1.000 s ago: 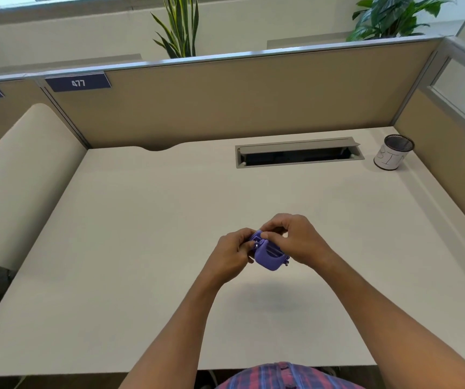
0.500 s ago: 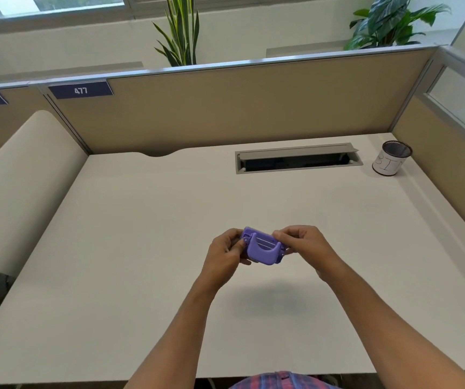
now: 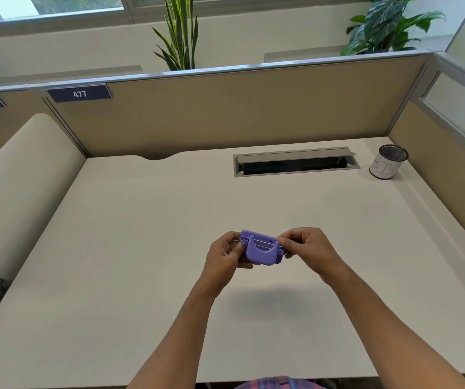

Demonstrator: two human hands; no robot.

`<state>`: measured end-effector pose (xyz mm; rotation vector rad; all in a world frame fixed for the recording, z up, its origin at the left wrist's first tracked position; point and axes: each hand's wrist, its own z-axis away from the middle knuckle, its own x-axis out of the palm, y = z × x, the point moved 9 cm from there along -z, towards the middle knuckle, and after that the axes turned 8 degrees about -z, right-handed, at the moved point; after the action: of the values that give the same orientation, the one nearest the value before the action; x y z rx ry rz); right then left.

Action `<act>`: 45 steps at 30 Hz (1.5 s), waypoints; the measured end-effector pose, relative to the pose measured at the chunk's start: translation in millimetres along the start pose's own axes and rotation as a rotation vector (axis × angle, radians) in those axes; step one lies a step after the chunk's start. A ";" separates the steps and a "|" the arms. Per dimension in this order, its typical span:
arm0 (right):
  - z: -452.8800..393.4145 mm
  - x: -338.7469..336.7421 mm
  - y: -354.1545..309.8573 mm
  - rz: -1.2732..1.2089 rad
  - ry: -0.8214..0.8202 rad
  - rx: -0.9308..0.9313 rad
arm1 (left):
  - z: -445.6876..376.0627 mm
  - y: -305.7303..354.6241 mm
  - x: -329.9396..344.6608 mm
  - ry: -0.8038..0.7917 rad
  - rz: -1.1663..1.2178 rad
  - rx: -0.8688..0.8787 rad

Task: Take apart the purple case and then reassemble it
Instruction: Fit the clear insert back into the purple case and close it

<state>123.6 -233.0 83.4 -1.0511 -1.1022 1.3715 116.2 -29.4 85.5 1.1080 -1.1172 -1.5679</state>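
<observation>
1. Plastic made up the purple case [image 3: 261, 249], to judge by its look: small, stiff and light enough to hang between two hands, with smooth faces that could slip under a loose pinch.
2. It was held in the air over the near middle of the counter [image 3: 141, 248], its shadow lying on the bare top below.
3. The left hand [image 3: 224, 255] gripped the case's left end, fingers [image 3: 227, 242] curled behind it and the thumb pressed on the front.
4. The right hand [image 3: 308, 249] pinched the right end beside a small hinge-like tab, its fingers bent round the edge.
5. The ends looked the safest places to hold; the thin bars across the front recess seemed more fragile and best left alone.
6. A mesh cup [image 3: 388, 162] with a paper label stood at the far right; its contents could not be seen.
7. A cable tray [image 3: 296, 163] was sunk in the counter at the far side, its lid open and its inside dark.
</observation>
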 end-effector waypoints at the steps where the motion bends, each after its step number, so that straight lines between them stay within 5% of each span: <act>1: -0.6 -0.1 -1.3 0.033 0.026 -0.013 | 0.5 0.0 0.6 -0.002 0.002 -0.001; 8: 0.6 1.6 0.6 -0.117 0.111 -0.022 | 0.3 -4.7 -3.1 0.020 0.078 -0.030; 14: 6.6 11.4 13.6 -0.318 -0.011 0.060 | -2.0 -15.0 -5.0 0.068 0.233 -0.086; 40: 12.5 5.5 -13.7 -0.014 0.033 -0.103 | -1.3 -19.7 -5.4 -0.035 0.159 -0.063; 45: 14.9 3.6 -30.6 0.248 0.048 -0.202 | -6.7 -15.2 -11.7 -0.024 0.107 -0.070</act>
<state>114.6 -229.3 116.2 -1.3994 -1.1199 1.4406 122.6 -16.3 71.4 0.9704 -1.1106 -1.5283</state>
